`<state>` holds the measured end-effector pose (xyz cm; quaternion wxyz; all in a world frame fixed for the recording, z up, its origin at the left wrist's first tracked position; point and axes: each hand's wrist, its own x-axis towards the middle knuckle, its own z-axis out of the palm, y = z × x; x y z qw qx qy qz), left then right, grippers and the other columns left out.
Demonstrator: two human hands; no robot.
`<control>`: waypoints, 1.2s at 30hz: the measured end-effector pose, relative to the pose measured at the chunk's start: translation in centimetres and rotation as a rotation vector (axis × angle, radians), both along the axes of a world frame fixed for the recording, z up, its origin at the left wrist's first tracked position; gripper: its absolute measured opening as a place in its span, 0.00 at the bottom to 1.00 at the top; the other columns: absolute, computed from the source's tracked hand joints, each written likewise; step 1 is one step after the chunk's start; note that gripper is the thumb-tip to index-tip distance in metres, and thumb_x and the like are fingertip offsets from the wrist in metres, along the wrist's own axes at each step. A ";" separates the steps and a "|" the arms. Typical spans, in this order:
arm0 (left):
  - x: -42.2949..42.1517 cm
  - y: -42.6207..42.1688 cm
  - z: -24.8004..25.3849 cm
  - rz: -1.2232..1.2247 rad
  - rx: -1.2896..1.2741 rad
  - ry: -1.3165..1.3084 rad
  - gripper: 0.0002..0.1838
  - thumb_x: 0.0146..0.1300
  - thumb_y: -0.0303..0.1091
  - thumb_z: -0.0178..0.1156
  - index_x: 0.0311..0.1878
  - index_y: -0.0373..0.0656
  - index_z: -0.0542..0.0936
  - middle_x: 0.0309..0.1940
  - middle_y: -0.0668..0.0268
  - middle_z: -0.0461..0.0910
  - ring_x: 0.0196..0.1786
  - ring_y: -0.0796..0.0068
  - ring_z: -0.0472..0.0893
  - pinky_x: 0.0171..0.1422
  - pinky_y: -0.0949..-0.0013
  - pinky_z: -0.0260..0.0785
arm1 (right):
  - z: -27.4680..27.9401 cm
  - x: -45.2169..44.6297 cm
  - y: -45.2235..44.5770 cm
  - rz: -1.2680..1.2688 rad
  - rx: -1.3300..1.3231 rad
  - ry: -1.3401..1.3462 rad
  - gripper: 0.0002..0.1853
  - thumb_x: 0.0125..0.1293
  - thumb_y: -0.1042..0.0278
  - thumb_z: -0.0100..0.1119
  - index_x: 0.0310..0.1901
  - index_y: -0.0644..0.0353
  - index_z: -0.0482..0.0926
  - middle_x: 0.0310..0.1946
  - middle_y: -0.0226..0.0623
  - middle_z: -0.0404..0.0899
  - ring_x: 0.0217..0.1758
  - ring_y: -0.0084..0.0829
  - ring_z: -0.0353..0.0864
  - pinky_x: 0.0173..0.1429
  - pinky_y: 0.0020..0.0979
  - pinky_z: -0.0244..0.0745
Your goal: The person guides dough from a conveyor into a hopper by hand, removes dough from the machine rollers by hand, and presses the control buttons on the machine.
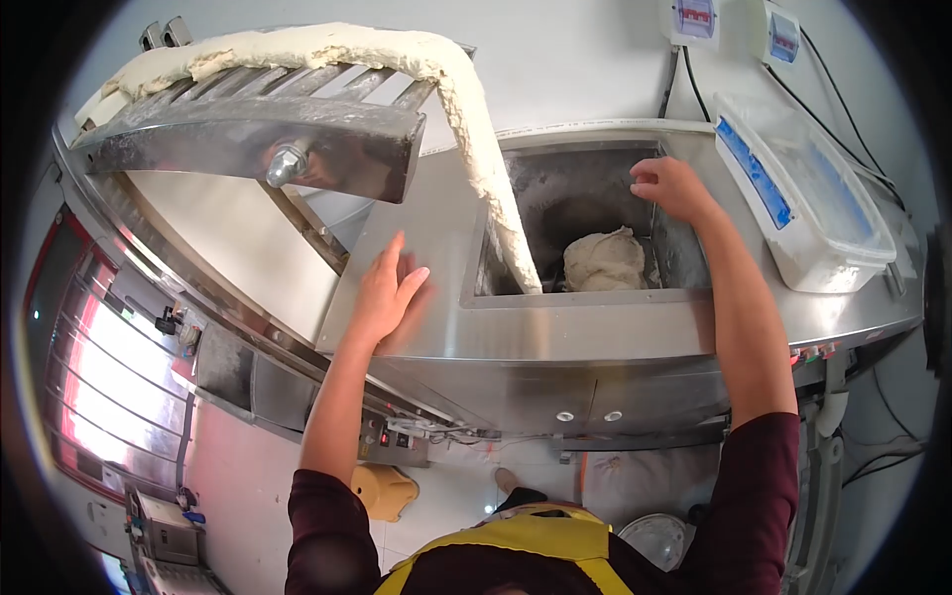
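Observation:
A long strip of dough (pixel 471 134) lies over a metal slatted rack at the upper left and hangs down into a square steel hopper (pixel 585 297). Inside the hopper rests a lump of dough (pixel 605 261). My left hand (pixel 385 295) is over the steel top left of the hopper, fingers spread and nothing in it. At the hopper's upper right edge is my right hand (pixel 671 188), its fingers curled together; whether something small is between them is hidden.
A white plastic bin (pixel 808 198) with blue parts stands right of the hopper. The slatted rack (pixel 258 149) with a large bolt juts out at upper left. Switch boxes (pixel 691 20) and cables are on the wall. A yellow stool (pixel 382 491) stands below.

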<state>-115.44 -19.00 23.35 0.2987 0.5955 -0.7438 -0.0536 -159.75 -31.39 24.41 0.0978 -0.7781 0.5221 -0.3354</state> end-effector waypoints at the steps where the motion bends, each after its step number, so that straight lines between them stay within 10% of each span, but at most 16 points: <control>1: -0.3 -0.1 0.1 0.007 0.020 -0.013 0.35 0.68 0.46 0.59 0.71 0.36 0.62 0.67 0.44 0.67 0.69 0.48 0.68 0.71 0.56 0.61 | -0.1 0.1 0.0 -0.001 0.000 0.006 0.18 0.55 0.62 0.66 0.47 0.61 0.83 0.35 0.43 0.85 0.41 0.43 0.84 0.48 0.39 0.77; 4: -2.2 -1.5 -0.4 -0.037 0.119 -0.031 0.31 0.70 0.43 0.56 0.70 0.34 0.64 0.67 0.49 0.69 0.68 0.52 0.69 0.71 0.58 0.62 | -0.2 0.7 -0.2 0.002 0.006 0.027 0.18 0.55 0.62 0.66 0.46 0.61 0.83 0.35 0.43 0.85 0.41 0.43 0.83 0.47 0.38 0.77; 10: -9.2 -4.0 0.8 -0.499 0.267 1.138 0.22 0.76 0.38 0.50 0.65 0.35 0.69 0.57 0.61 0.77 0.61 0.69 0.76 0.67 0.65 0.67 | -0.3 -0.8 -0.7 0.009 0.030 -0.001 0.18 0.55 0.63 0.67 0.47 0.61 0.83 0.35 0.43 0.85 0.40 0.42 0.83 0.48 0.37 0.77; 16: -7.3 -6.5 -0.2 -0.253 0.165 1.425 0.17 0.74 0.39 0.53 0.57 0.36 0.74 0.51 0.59 0.80 0.53 0.64 0.80 0.64 0.60 0.71 | -0.1 -0.8 0.2 0.008 0.019 -0.094 0.18 0.55 0.64 0.67 0.47 0.61 0.84 0.36 0.43 0.85 0.41 0.42 0.84 0.49 0.37 0.77; 26: -8.5 -4.6 5.6 -0.462 -0.318 0.657 0.31 0.77 0.46 0.46 0.73 0.33 0.59 0.68 0.53 0.67 0.70 0.67 0.68 0.75 0.63 0.58 | -0.4 -0.2 -0.4 0.032 0.004 -0.072 0.18 0.54 0.64 0.68 0.46 0.61 0.83 0.36 0.45 0.85 0.41 0.43 0.84 0.48 0.37 0.78; 32: -16.7 -2.6 10.1 -0.388 -0.308 0.825 0.16 0.73 0.43 0.57 0.50 0.38 0.77 0.28 0.76 0.74 0.29 0.88 0.66 0.32 0.78 0.61 | 0.0 -0.1 0.0 0.015 0.034 -0.062 0.18 0.54 0.64 0.68 0.46 0.61 0.84 0.36 0.44 0.86 0.41 0.43 0.85 0.48 0.37 0.78; 36: -20.4 -0.8 7.8 -0.373 -0.347 0.628 0.15 0.72 0.41 0.58 0.41 0.35 0.75 0.22 0.71 0.73 0.26 0.86 0.66 0.29 0.74 0.61 | -0.3 0.3 -0.4 0.017 0.017 -0.042 0.17 0.53 0.65 0.69 0.45 0.62 0.84 0.35 0.44 0.86 0.40 0.42 0.85 0.48 0.37 0.78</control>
